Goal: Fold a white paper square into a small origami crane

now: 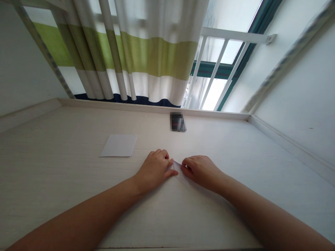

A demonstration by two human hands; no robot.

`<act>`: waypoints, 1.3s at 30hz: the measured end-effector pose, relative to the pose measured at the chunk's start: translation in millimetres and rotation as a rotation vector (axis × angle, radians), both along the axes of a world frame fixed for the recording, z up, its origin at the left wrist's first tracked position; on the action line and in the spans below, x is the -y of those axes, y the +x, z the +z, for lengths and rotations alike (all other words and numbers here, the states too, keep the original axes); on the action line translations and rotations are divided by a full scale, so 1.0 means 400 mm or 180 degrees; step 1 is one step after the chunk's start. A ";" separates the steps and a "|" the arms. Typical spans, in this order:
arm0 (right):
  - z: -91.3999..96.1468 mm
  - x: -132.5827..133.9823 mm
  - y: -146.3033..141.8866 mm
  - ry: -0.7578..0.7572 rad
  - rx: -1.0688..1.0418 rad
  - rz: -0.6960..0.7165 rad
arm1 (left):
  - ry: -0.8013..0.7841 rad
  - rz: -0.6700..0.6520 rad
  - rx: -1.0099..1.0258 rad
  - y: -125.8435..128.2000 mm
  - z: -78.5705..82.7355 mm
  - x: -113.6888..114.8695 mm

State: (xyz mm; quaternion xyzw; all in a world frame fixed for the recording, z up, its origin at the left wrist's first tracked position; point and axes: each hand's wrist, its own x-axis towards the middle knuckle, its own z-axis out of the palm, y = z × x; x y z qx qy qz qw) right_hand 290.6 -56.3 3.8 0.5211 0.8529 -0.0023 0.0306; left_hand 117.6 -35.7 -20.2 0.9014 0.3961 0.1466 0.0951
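A small folded piece of white paper (178,168) is held between my two hands, just above or on the pale tabletop. My left hand (156,167) pinches its left edge with thumb and fingers; a ring shows on one finger. On the other side, my right hand (200,170) is closed on the paper's right part, thumb against the bent fingers. A thin fold or edge line runs down toward the right from the paper. My right hand hides part of the sheet. A flat white square of paper (119,145) lies to the left, beyond my left hand.
A small dark, blurred-out object (178,122) lies near the back edge of the white wood-grain table (146,219). A raised rim (146,107) borders the table. Behind it hang a white and green curtain (159,55) and a white railing (235,36) before a window.
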 end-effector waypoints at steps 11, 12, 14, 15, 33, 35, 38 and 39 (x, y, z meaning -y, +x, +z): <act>-0.036 0.008 -0.037 0.0164 -0.0024 -0.0588 | 0.0071 -0.0101 0.0014 0.007 0.007 0.005; -0.038 0.008 -0.036 0.0175 -0.0037 -0.0565 | 0.0076 -0.0100 0.0023 0.007 0.007 0.005; -0.040 0.008 -0.035 0.0204 -0.0054 -0.0529 | 0.0084 -0.0094 0.0023 0.006 0.007 0.006; -0.042 0.007 -0.034 0.0223 -0.0060 -0.0524 | 0.0088 -0.0088 0.0017 0.006 0.007 0.006; -0.028 0.009 -0.018 -0.0100 -0.0467 -0.0080 | 0.0087 -0.0077 -0.0141 0.005 0.004 0.004; -0.012 0.013 -0.008 -0.0359 -0.0598 0.0133 | 0.0081 -0.0089 -0.0217 0.004 0.004 0.003; 0.011 0.018 0.008 -0.0668 -0.0760 0.0352 | 0.0078 -0.0095 -0.0289 0.003 0.004 0.001; 0.017 0.019 0.013 -0.0760 -0.0794 0.0401 | 0.0077 -0.0090 -0.0305 0.003 0.004 0.001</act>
